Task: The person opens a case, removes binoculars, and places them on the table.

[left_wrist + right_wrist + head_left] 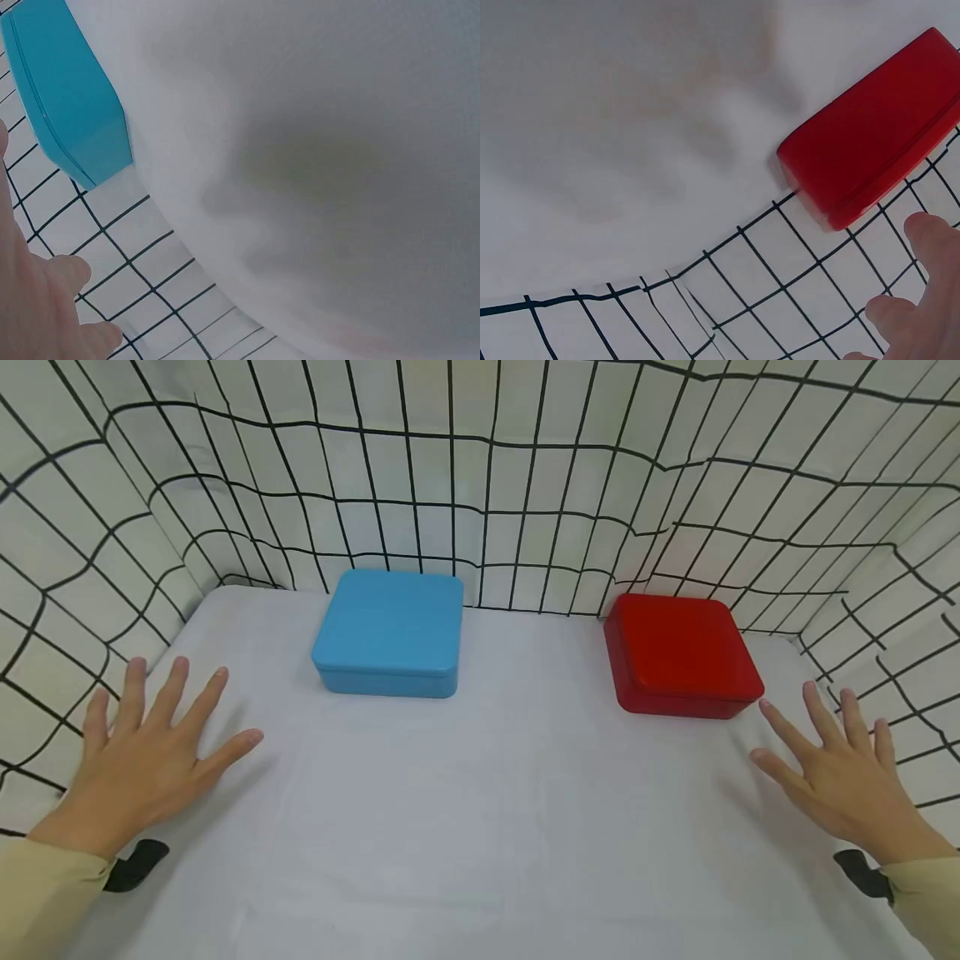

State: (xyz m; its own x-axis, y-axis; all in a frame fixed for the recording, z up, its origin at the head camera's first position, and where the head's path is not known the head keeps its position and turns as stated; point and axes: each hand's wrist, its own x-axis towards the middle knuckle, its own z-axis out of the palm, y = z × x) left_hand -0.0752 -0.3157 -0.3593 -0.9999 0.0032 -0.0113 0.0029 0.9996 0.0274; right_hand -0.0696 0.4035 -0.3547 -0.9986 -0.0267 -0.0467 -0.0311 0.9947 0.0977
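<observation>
In the head view a blue lidded box [390, 631] lies on the white surface left of the middle, and a red lidded box [682, 652] lies toward the right. My left hand [142, 768] is at the left with its fingers spread, apart from the blue box. At the right my right hand [847, 777] also has its fingers spread; its fingertips are near the red box's front right corner. Neither hand holds anything. The left wrist view shows the blue box [71, 90] beyond some fingers, and the right wrist view shows the red box [877, 127].
Black grid lines [487, 514] run over the white walls at the back and both sides. The white tabletop [495, 827] spreads between the hands. A black band piece [137, 865] sits by the left sleeve, and another [862, 872] by the right sleeve.
</observation>
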